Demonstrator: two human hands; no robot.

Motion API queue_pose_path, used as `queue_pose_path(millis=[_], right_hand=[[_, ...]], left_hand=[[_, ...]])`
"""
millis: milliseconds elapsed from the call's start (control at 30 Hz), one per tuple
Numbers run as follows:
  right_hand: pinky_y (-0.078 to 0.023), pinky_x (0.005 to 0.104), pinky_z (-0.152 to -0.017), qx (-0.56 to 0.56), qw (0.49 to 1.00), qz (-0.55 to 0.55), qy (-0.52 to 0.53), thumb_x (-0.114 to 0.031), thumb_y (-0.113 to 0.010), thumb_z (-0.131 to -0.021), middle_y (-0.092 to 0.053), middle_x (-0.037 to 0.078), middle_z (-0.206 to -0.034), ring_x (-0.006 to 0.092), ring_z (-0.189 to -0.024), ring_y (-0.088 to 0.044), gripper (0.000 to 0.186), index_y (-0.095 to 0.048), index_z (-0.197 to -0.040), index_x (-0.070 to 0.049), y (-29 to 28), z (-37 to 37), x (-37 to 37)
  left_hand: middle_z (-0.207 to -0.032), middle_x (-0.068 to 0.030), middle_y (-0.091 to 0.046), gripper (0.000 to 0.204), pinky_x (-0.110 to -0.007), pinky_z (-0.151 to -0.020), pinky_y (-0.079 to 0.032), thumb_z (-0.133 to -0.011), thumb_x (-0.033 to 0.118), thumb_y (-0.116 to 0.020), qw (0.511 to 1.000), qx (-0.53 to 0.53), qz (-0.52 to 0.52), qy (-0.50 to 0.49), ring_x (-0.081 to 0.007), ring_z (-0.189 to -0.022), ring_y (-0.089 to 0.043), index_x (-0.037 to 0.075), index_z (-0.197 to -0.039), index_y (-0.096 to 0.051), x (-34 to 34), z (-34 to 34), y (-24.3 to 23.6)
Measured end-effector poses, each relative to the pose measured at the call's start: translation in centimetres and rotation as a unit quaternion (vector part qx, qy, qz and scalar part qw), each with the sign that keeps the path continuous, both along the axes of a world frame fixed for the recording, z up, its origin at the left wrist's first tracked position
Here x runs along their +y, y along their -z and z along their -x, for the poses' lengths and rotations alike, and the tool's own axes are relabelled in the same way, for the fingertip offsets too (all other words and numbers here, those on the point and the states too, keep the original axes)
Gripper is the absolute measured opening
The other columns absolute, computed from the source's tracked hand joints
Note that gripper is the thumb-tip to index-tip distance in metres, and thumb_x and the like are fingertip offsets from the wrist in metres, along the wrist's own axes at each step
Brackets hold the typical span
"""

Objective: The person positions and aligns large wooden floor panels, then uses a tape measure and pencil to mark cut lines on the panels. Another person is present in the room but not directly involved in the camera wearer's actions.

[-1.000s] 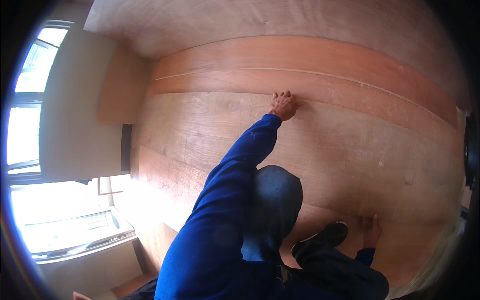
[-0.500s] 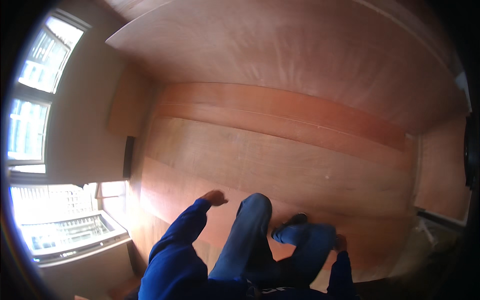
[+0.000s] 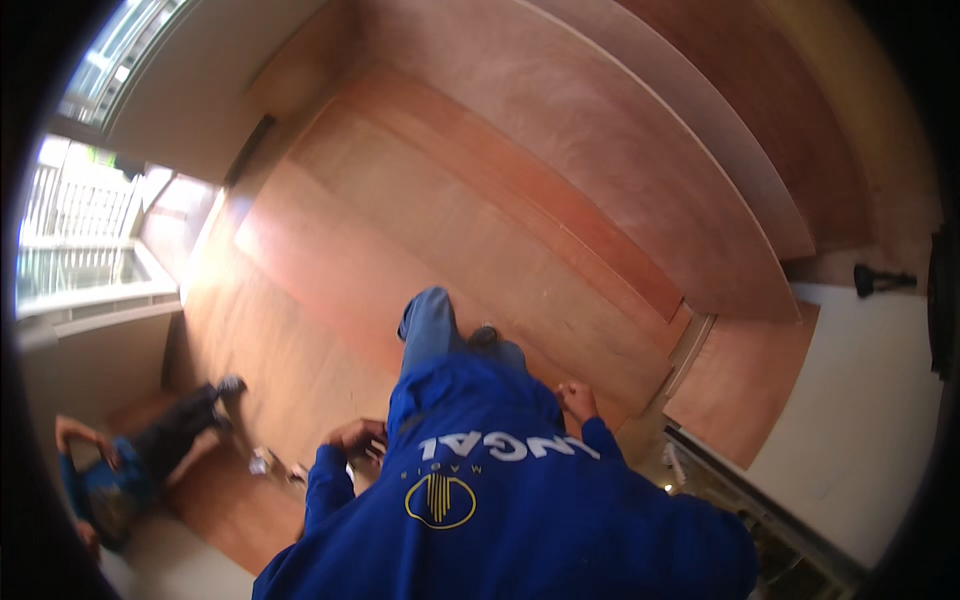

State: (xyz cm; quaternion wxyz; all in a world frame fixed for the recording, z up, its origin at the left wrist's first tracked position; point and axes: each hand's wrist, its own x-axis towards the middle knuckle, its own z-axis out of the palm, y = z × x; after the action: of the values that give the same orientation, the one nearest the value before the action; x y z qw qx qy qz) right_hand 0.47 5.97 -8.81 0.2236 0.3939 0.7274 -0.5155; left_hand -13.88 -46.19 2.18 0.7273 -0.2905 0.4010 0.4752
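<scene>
My left hand point(image 3: 358, 438) is beside the left side of my blue jacket point(image 3: 480, 480), its fingers bent but apart, with nothing visible in them. On the other side, my right hand point(image 3: 576, 400) hangs near the jacket's hem, its fingers curled in and nothing showing in them. Between the hands, one jeans-clad knee point(image 3: 430, 315) points forward. A dark shoe point(image 3: 484, 338) shows behind it. Under me are large reddish plywood sheets point(image 3: 390, 190), overlapping one another. Neither hand touches them.
Large wooden panels point(image 3: 600, 130) stand along the far right. A white panel point(image 3: 850, 400) lies at right, near a black object point(image 3: 880, 280). Another person point(image 3: 120, 470) in dark trousers is at lower left. Bright windows point(image 3: 80, 220) line the left side.
My view has turned and tilted further down over my body. Panels and windows shift in the picture. My left hand has come in from its forward reach; the right has left the knee's side.
</scene>
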Motion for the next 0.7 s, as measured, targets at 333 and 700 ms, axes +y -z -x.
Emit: queue_pose_path(millis=[333,700], right_hand=[[-0.052,0.0264,-0.047,-0.101,0.994,0.021,-0.049,-0.021,-0.056,-0.097,-0.066,0.007,-0.075,0.0152,-0.059,-0.066,0.022,-0.064,-0.089,-0.003,-1.0,8.7,8.1],[-0.051,0.0264,-0.048,-0.031,0.995,0.075,-0.050,-0.023,-0.056,-0.098,-0.066,0.007,-0.073,0.0160,-0.060,-0.066,0.026,-0.065,-0.089,-0.001,0.5,8.9,6.5]], left_hand=[[-0.107,-0.0091,-0.072,0.033,-0.038,-0.081,-0.054,-0.086,0.021,-0.069,0.975,0.144,0.076,0.153,-0.0208,-0.094,-0.068,0.002,-0.113,-0.070,2.6,-16.0,0.3],[-0.116,-0.0075,-0.069,0.036,-0.042,-0.084,-0.053,-0.089,0.025,-0.065,0.973,0.110,0.072,0.188,-0.0245,-0.101,-0.066,0.005,-0.118,-0.068,4.9,-17.3,0.6]])
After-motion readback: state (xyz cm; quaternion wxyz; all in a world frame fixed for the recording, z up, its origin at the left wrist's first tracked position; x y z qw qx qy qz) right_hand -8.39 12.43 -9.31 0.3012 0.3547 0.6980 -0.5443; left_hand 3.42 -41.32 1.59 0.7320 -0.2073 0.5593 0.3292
